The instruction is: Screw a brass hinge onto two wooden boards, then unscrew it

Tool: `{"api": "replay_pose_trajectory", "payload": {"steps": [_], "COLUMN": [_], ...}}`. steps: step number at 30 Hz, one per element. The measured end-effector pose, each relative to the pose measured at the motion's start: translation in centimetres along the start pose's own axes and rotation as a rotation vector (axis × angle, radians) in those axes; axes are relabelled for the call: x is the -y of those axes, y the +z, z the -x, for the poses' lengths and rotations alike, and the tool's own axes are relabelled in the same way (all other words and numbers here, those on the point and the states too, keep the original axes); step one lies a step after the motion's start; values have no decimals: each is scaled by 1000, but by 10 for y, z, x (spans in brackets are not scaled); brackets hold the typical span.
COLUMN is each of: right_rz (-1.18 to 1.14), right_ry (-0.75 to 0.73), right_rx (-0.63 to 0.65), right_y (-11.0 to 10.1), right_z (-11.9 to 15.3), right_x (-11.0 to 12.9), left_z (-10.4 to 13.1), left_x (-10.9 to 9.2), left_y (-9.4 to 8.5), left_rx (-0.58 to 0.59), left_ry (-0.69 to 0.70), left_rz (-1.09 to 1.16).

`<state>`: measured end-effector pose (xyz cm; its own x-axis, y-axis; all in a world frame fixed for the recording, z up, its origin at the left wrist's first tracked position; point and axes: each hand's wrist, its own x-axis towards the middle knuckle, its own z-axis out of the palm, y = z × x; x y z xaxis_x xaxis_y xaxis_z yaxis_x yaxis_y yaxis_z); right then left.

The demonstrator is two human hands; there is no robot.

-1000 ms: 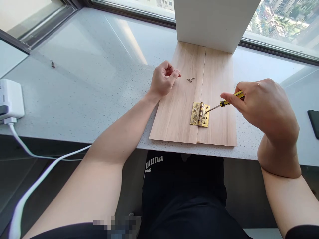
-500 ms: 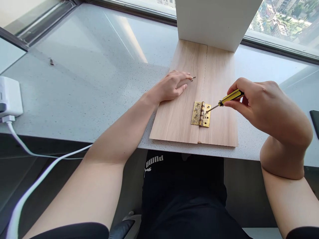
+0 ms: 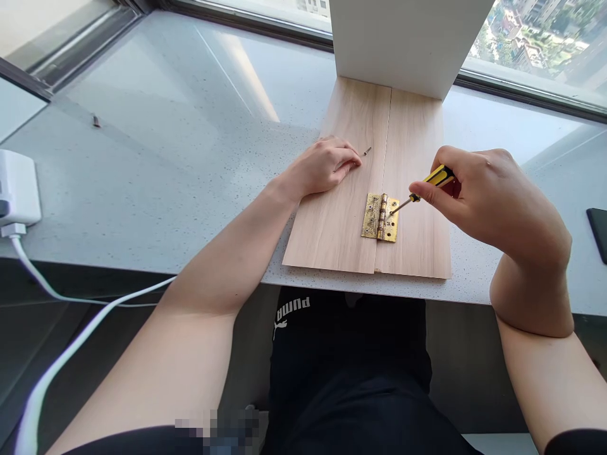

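A yellow-and-black screwdriver (image 3: 440, 177) is gripped in my right hand (image 3: 497, 196), its tip down at the right leaf of a brass hinge (image 3: 380, 218). The hinge lies across the seam between two light wooden boards (image 3: 332, 234), near their front end. My left hand (image 3: 332, 163) rests on the left board, fingers drawn together; whether anything is under the fingertips is hidden. Just beyond those fingertips a small screw (image 3: 367, 151) lies on the board.
A white box-like block (image 3: 403, 44) stands on the boards' far end by the window. On the speckled counter (image 3: 190, 158) are a white plug adapter (image 3: 19, 189) with a cable, a small dark item (image 3: 96, 121) and a black phone-like object (image 3: 599, 234).
My left fingers have drawn back from the small screw, which now lies uncovered. My right hand has shifted left and turned slightly, with the screwdriver still at the hinge.
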<state>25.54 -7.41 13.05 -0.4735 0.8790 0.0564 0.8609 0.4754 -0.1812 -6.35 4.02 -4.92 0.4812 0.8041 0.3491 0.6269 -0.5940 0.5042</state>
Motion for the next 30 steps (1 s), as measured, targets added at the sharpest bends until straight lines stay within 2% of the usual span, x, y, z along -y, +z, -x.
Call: {"api": "replay_pose_trajectory", "payload": {"steps": [4, 9, 13, 20, 26, 30], "right_rz": [6, -41, -54, 9, 59, 79], "right_ry": [1, -45, -54, -36, -40, -52], "right_rx": [23, -12, -21, 40, 48, 63], "right_y": [-2, -2, -2, -7, -10, -13], "right_z": [2, 3, 4, 5, 7, 6], "right_x": [1, 3, 1, 5, 4, -1], "left_z": [0, 0, 1, 3, 2, 5], "left_x": [2, 2, -5, -19, -47, -75], "left_y": [-3, -5, -4, -9, -6, 2], "left_rx": [14, 19, 13, 19, -22, 36], "left_ry": [-3, 30, 50, 28, 24, 82], "left_rz": [-26, -2, 34, 75, 193, 291]}}
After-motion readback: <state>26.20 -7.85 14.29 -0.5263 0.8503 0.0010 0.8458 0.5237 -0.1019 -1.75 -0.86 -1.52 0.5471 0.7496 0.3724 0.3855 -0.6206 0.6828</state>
